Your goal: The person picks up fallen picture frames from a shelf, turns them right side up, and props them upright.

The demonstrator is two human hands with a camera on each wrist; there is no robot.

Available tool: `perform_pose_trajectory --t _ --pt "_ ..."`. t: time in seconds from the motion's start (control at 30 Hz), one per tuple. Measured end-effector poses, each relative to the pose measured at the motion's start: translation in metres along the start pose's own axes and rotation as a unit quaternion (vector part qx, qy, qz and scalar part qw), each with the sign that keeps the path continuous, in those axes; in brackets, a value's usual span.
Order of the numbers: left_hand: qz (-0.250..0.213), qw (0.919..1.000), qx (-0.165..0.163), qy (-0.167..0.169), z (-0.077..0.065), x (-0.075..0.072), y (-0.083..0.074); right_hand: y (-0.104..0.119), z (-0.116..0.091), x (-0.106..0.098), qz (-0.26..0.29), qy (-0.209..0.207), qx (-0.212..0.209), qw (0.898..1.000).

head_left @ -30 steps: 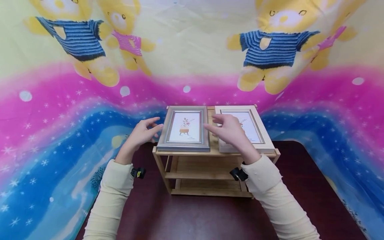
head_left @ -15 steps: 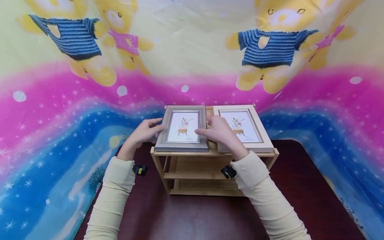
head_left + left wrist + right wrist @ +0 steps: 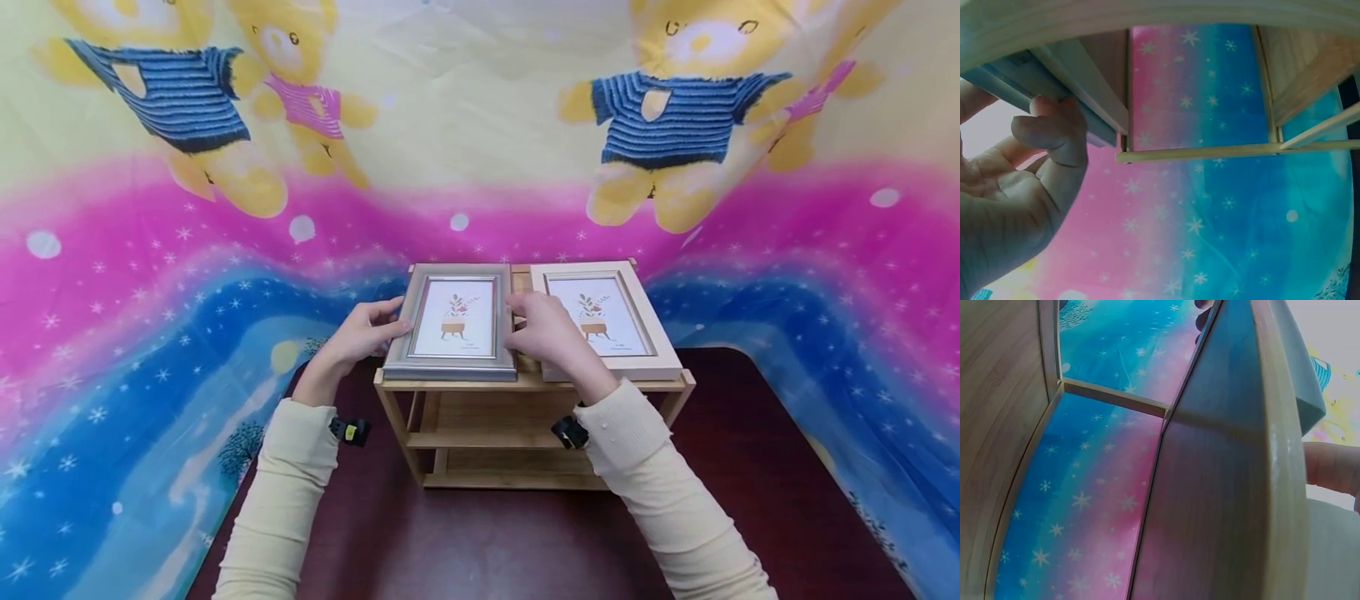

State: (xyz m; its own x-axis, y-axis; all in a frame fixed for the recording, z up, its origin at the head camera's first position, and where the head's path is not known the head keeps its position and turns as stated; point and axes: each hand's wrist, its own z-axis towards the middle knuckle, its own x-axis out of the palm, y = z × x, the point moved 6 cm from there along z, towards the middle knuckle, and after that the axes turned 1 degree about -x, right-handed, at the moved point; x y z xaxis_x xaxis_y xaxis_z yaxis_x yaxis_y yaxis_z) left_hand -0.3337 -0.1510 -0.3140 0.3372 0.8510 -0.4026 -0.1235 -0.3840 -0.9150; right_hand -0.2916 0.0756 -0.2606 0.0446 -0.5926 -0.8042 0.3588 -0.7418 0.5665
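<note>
A silver-grey picture frame (image 3: 455, 321) lies face up on the left of a wooden rack's top shelf, showing a print of a potted plant. My left hand (image 3: 365, 333) grips its left edge, thumb above. Curled fingers (image 3: 1054, 128) sit at the frame's side in the left wrist view. My right hand (image 3: 551, 333) pinches its right edge, reaching into the narrow gap between the two frames. To the right lies a cream-white picture frame (image 3: 611, 321) with a similar print, partly covered by that hand. In the right wrist view a finger (image 3: 1332, 465) shows between both frames.
The light wooden rack (image 3: 480, 439) has lower shelves beneath the frames and stands on a dark red-brown table (image 3: 465, 542). A cloth backdrop (image 3: 465, 175) with bears and snowflakes surrounds it. A small black device sits at each wrist.
My right hand has moved left from over the white frame to the silver frame's right edge. The left hand has closed in on the left edge. The view has shifted slightly.
</note>
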Motion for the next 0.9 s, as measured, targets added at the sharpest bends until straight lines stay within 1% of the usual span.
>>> perform_pose_trajectory --t 0.13,0.27,0.43,0.53,0.6,0.77,0.9 --pt "-0.019 0.9996 0.021 -0.008 -0.002 0.001 0.002 -0.002 -0.003 0.0 0.038 -0.003 0.02 0.999" --pt "-0.03 0.998 0.052 -0.019 -0.005 0.001 0.001 -0.005 -0.007 0.0 0.08 -0.005 0.037 0.996" --pt "-0.051 0.994 0.093 -0.029 -0.009 0.001 -0.003 -0.007 -0.01 0.001 0.123 -0.011 0.042 0.991" --pt "-0.06 0.9917 0.108 -0.035 -0.011 0.001 -0.004 -0.009 -0.011 0.001 0.144 -0.011 0.044 0.989" --pt "-0.066 0.9906 0.113 -0.041 -0.012 0.001 -0.005 -0.01 -0.011 0.002 0.154 -0.007 0.049 0.987" --pt "-0.074 0.9878 0.127 -0.052 -0.015 0.0 -0.007 -0.012 -0.009 0.001 0.159 -0.003 0.057 0.986" --pt "-0.075 0.9827 0.158 -0.061 -0.017 -0.002 -0.011 -0.009 -0.009 -0.003 0.168 -0.02 0.049 0.984"
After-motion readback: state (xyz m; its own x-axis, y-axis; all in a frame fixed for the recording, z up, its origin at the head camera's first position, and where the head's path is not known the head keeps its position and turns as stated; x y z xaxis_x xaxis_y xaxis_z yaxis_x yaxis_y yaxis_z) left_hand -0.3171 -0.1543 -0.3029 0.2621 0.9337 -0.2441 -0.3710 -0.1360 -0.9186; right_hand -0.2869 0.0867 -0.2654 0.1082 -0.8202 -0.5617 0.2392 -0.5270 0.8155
